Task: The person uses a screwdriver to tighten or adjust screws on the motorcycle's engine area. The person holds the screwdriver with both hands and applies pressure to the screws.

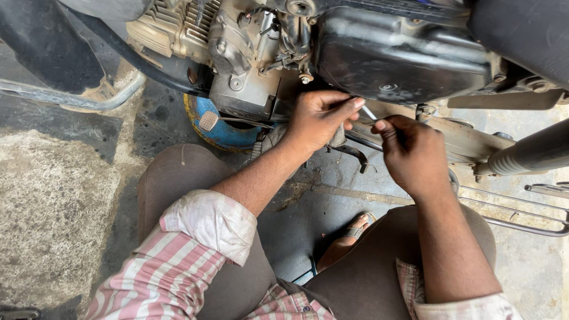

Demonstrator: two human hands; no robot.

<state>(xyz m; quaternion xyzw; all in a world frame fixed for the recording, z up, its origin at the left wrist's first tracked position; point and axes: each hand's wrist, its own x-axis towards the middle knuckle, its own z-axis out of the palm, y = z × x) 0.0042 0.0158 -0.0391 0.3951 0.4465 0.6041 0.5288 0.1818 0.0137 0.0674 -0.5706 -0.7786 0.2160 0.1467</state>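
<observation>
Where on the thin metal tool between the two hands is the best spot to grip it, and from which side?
Grip the thin metal tool on its short bare shaft, the only part showing between the left hand and right hand. Come from below, the person's side: the black side cover hangs close above and the engine crowds the left. A fingertip pinch probably suits so slim a shaft.

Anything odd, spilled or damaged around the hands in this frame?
Nothing looks broken. Both hands, left and right, pinch a thin metal piece under the motorcycle engine. The concrete floor shows dark stains, and a blue pan sits beneath the engine.
</observation>
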